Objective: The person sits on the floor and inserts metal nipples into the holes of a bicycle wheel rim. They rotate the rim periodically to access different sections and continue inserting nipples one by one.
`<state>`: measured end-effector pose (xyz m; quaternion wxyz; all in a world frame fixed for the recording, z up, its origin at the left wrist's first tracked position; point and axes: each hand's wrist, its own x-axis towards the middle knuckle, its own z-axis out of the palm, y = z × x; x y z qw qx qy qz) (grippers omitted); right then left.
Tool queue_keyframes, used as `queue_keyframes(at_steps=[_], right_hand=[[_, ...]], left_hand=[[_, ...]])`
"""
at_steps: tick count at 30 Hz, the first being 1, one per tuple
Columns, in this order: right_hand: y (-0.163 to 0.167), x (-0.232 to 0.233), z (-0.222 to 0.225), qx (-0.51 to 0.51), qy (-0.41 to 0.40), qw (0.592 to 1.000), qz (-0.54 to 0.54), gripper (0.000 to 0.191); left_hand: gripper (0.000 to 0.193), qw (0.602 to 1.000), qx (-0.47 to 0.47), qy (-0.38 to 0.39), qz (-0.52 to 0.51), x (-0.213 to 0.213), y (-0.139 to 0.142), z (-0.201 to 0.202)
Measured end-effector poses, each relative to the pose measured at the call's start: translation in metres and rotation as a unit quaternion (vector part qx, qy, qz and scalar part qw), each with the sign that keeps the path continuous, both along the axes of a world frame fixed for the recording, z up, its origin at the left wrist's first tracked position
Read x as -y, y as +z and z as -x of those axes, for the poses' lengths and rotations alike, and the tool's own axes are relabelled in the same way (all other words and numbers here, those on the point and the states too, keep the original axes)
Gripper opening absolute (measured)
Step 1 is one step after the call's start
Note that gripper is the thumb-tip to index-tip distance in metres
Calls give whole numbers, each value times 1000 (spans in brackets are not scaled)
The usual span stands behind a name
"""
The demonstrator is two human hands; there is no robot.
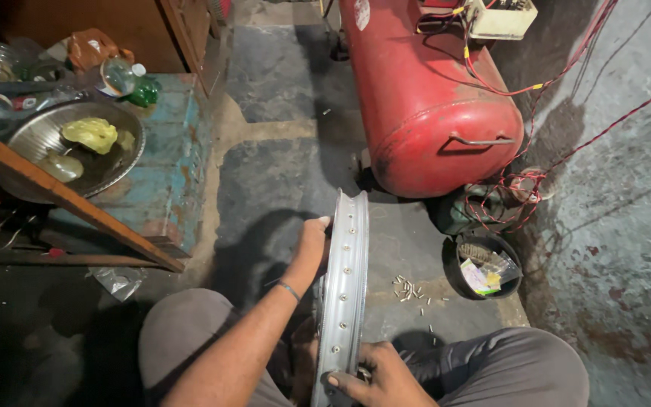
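- Between our knees, a silver wheel rim point(344, 286) stands on edge, upright, its drilled spoke holes facing us; we use it as our landmark.
- Our left hand point(313, 235) reaches to the rim's upper left side, fingers curled over its edge and gripping it; a thin band sits on that wrist.
- Our right hand point(377, 374) is at the rim's lower end, closed around the edge with the thumb pressed on the near face; something small seems pinched there, but we cannot tell what.
- Just right of the rim, a scatter of small metal spoke nipples point(412, 290) lies on the concrete floor point(280, 173).
- Farther right of the rim, a black bowl point(463, 283) holds a wire brush and a small packet.
- Beyond the rim and to its right, a red air tank point(423, 98) lies on its side, with red wires point(536, 181) trailing down beside it.
- Left of the rim, well apart, a worn blue box point(167, 173) carries a metal dish point(39, 136) with yellowish lumps in it, and bottles point(126, 79) stand behind the dish.
- A wooden plank point(77, 200) slants across in front of that box.
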<state>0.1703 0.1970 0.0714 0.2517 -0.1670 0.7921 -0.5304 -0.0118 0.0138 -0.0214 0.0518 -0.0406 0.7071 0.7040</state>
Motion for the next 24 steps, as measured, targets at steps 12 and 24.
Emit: queue_keyframes(at_steps=[12,24], right_hand=[[-14,-3,-2,-12,-4,999,34,33],[87,-26,10,-219,149,859,439,37]], left_hand=[[15,977,-167,-40,127,9,19,-2],[30,990,-116,-37,69,6,-7,17]])
